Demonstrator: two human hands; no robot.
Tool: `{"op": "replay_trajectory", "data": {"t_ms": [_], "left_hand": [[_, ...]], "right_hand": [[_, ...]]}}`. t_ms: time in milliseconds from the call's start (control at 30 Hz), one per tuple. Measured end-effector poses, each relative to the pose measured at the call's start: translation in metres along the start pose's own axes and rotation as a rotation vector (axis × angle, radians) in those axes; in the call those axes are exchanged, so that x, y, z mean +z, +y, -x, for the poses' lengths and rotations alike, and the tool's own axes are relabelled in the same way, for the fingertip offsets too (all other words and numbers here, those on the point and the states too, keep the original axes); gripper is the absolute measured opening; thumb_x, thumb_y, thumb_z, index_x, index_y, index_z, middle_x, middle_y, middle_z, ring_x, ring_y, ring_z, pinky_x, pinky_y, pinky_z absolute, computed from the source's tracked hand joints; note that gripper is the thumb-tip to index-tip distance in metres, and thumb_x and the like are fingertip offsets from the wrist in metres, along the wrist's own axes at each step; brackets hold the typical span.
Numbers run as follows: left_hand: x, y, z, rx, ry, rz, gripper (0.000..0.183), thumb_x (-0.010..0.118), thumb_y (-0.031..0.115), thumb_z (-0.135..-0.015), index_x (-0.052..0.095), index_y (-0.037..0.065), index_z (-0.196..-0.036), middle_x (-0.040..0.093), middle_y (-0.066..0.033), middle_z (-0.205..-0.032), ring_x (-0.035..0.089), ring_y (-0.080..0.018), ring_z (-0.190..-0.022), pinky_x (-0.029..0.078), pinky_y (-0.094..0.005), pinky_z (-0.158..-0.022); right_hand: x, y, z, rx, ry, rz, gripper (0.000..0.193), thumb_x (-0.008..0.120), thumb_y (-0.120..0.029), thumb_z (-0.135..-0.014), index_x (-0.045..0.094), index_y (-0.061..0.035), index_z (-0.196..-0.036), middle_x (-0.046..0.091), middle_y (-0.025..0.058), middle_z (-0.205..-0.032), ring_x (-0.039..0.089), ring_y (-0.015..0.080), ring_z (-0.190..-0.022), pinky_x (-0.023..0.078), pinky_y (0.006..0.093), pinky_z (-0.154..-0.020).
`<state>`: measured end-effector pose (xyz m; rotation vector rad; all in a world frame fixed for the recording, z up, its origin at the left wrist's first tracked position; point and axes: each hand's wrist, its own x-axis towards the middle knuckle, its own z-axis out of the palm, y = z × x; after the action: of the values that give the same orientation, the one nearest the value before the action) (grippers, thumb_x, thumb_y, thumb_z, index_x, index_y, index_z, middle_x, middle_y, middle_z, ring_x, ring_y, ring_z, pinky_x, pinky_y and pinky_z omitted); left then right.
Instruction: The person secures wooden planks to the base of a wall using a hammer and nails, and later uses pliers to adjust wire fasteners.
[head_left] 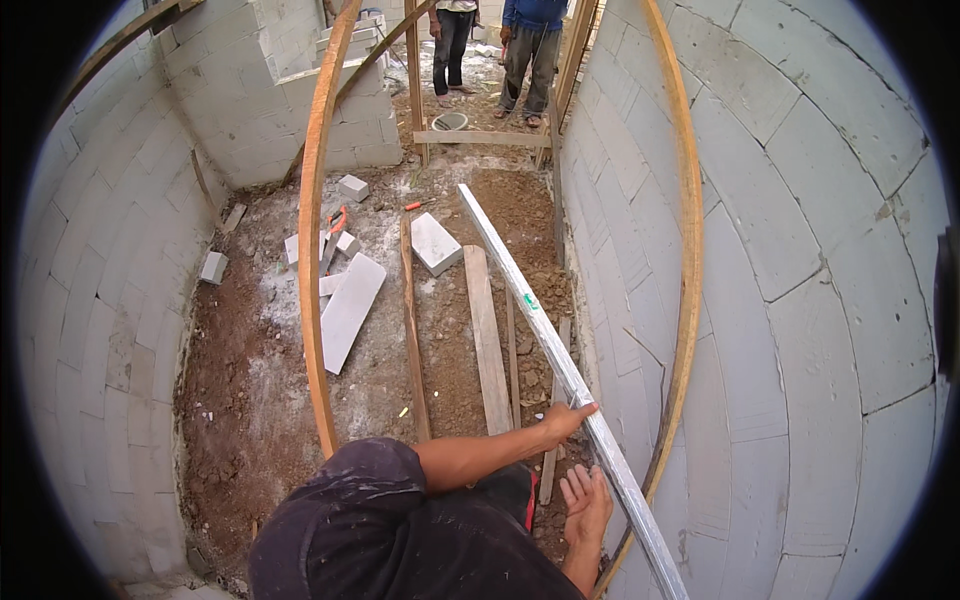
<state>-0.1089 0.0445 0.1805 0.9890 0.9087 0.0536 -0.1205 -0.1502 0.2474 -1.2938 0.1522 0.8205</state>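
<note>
A long silvery metal bar (pixel 545 330) slants from the middle of the head view down to the lower right edge, with a small green mark on its side. My left hand (pixel 569 421) reaches across from the dark sleeve and is closed around the bar below its middle. Just under that, my right hand (pixel 588 503) is turned palm up, its fingers apart, close beside the bar and holding nothing. Whether its fingertips touch the metal I cannot tell.
Pale block walls rise at left and right (pixel 740 300). Two upright timbers (pixel 314 250) flank me. Planks (pixel 485 340), cut blocks (pixel 353 312) and an orange-handled saw (pixel 336 222) lie on the dirt floor. Two people (pixel 530 50) stand beyond a low wooden crossbar (pixel 480 138).
</note>
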Motion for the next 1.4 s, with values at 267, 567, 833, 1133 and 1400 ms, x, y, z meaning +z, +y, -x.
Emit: {"op": "replay_trajectory", "data": {"t_ms": [267,567,833,1133,1400], "left_hand": [[-0.143,0.17,-0.125,0.16,0.159,-0.043,0.055,0.071,0.054,-0.089,0.064,0.0,-0.084,0.046,-0.0006,-0.061,0.039,-0.0133,-0.048,0.028,-0.0361,-0.043],[-0.296,0.364,-0.215,0.397,0.242,0.031,0.065,0.065,0.069,-0.089,0.065,0.004,-0.087,0.033,0.0057,-0.057,0.026,-0.0083,-0.045,0.018,-0.0311,-0.043],[-0.335,0.332,-0.222,0.101,0.097,0.143,0.069,0.067,0.071,-0.087,0.065,0.004,-0.101,0.028,0.0093,-0.058,0.023,-0.006,-0.044,0.015,-0.0275,-0.041],[-0.421,0.436,-0.324,0.237,0.348,-0.174,0.063,0.08,0.056,-0.076,0.068,-0.006,-0.082,0.054,-0.0065,-0.064,0.047,-0.0166,-0.05,0.035,-0.0375,-0.045],[-0.513,0.538,-0.367,0.291,0.282,-0.136,0.049,0.079,0.048,-0.081,0.064,0.001,-0.078,0.045,0.0005,-0.055,0.035,-0.0105,-0.042,0.023,-0.0332,-0.04]], "right_hand": [[-0.003,-0.139,0.043,-0.788,0.371,1.73,0.075,0.082,-0.037,-0.081,0.055,0.0035,-0.137,0.057,0.0293,-0.136,0.057,0.0465,-0.12,0.05,0.0515,-0.097],[0.048,-0.082,-0.116,-0.468,0.17,1.571,0.065,0.08,-0.05,-0.077,0.069,0.0019,-0.114,0.07,0.0307,-0.096,0.068,0.0486,-0.094,0.052,0.0538,-0.082],[0.281,-0.04,-0.226,-0.253,0.045,1.355,0.047,0.082,-0.038,-0.08,0.075,0.0034,-0.1,0.073,0.0227,-0.084,0.074,0.0337,-0.082,0.056,0.0433,-0.072],[0.443,-0.037,-0.34,-0.347,0.021,1.305,0.052,0.083,-0.05,-0.076,0.075,-0.0002,-0.089,0.072,0.0225,-0.078,0.071,0.0414,-0.076,0.053,0.0485,-0.069],[0.588,-0.052,-0.383,-0.273,0.0,1.334,0.057,0.075,-0.053,-0.081,0.072,0.0013,-0.099,0.072,0.0282,-0.097,0.069,0.0455,-0.095,0.054,0.0534,-0.082]]}}
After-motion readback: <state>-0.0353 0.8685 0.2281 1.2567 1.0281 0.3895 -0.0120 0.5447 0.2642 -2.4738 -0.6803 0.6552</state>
